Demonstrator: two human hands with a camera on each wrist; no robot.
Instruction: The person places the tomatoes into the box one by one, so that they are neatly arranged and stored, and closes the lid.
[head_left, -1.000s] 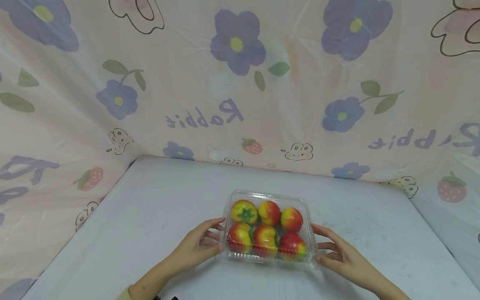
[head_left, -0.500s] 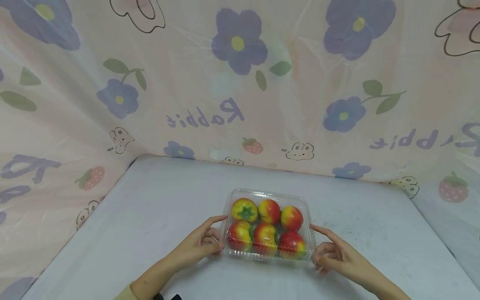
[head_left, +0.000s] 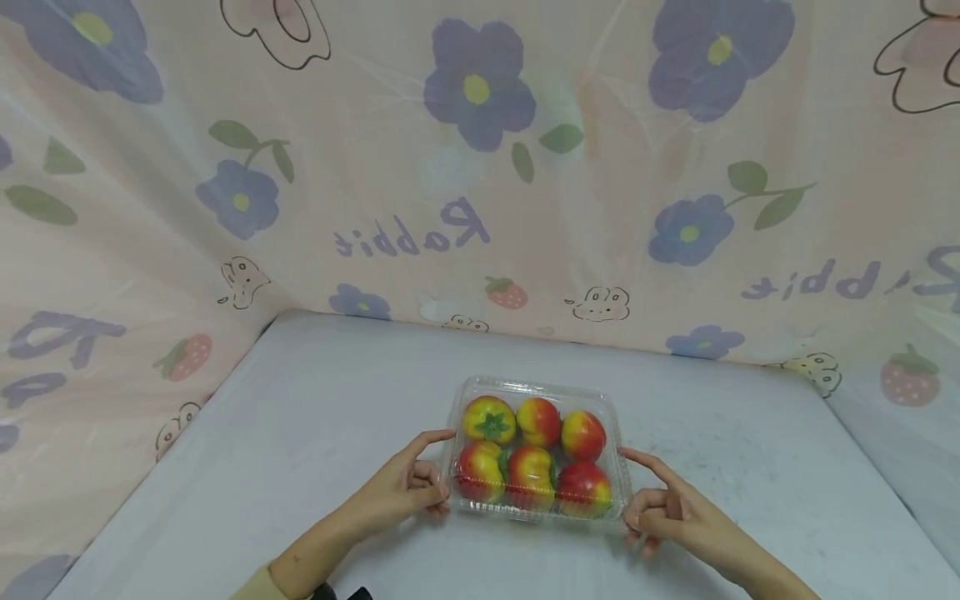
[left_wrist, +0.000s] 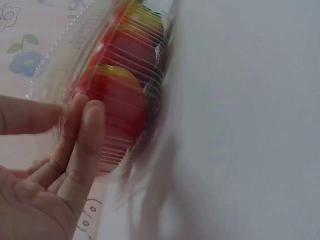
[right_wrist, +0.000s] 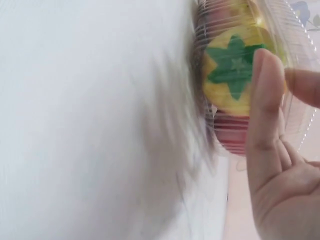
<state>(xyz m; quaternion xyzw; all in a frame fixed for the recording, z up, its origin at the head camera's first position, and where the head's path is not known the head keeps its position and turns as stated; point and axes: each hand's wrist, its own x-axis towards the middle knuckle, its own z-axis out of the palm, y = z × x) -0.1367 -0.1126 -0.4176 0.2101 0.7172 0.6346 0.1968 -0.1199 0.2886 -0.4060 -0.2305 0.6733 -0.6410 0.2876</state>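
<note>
A clear plastic clamshell box [head_left: 534,512] with several red and yellow fruits sits between my hands. One fruit [head_left: 489,420] shows a green star-shaped calyx. At the box's near left corner my left hand [head_left: 397,493] pinches the edge, its index finger stretched along the left side. My right hand [head_left: 681,510] pinches the near right corner, with its index fingertip against the right side. The left wrist view has the thumb [left_wrist: 90,132] close against the ribbed wall. In the right wrist view the thumb [right_wrist: 265,95] partly covers a fruit. Whether the box touches the table cannot be told.
The white tabletop [head_left: 337,375] extends around the box on all sides. Behind and beside it hangs a curtain [head_left: 555,192] printed with flowers, rabbits and strawberries. Small dark objects [head_left: 360,593] show at the bottom edge, beside the left forearm.
The lower fingers of both hands have curled in at the box's near corners, while the index fingers stay stretched along its sides. The box has shifted very slightly upward in the head view.
</note>
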